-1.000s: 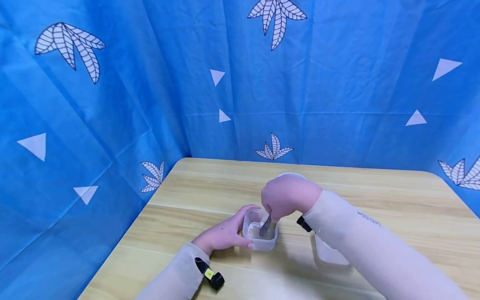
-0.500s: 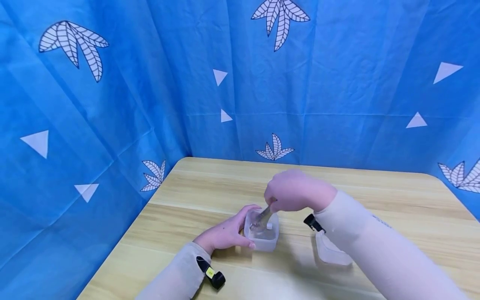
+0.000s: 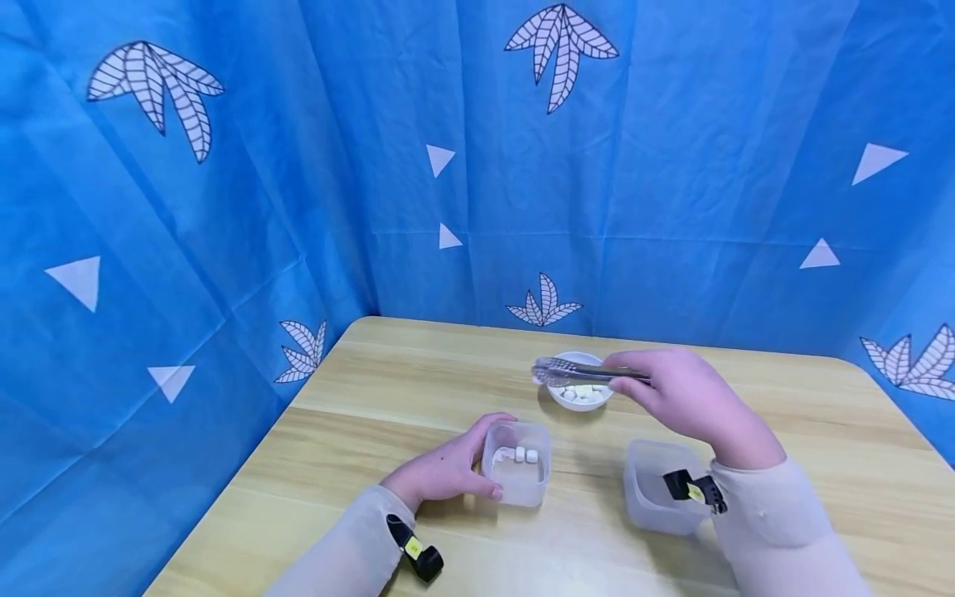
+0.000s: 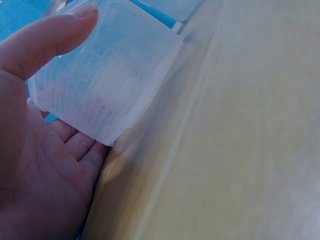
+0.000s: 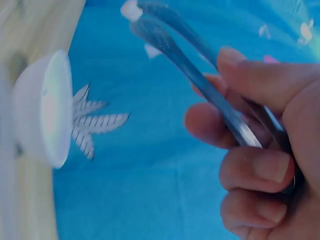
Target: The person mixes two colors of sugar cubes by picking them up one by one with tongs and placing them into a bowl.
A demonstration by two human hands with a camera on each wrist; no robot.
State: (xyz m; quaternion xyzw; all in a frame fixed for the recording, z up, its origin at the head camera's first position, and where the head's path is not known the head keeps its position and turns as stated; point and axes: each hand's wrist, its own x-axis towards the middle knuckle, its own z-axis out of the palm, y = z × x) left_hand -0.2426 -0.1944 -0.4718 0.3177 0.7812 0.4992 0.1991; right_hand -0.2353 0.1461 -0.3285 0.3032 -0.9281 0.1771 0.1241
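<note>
My left hand (image 3: 451,466) holds a square translucent plastic container (image 3: 522,493) by its left side, thumb at the near corner and fingers round the far one. Two small white cubes (image 3: 525,455) lie inside it. My right hand (image 3: 679,394) grips metal tongs (image 3: 597,375), which point left over a white bowl (image 3: 578,406). Several white cubes fill the bowl's bottom. In the right wrist view, a small white piece (image 5: 131,10) shows at the tongs' tips; fingers (image 5: 257,167) and thumb wrap the handle. The left wrist view shows the container (image 4: 105,75) against the left palm.
A second translucent container (image 3: 664,518) stands on the table to the right, partly behind the right wrist's black camera strap (image 3: 694,491). The wooden table (image 3: 358,390) ends at a blue curtain (image 3: 336,207) along the back and left.
My right hand has lifted the tongs out of the left container and swung right and back over the bowl. The bowl and both cubes now show. My left hand stays at the container.
</note>
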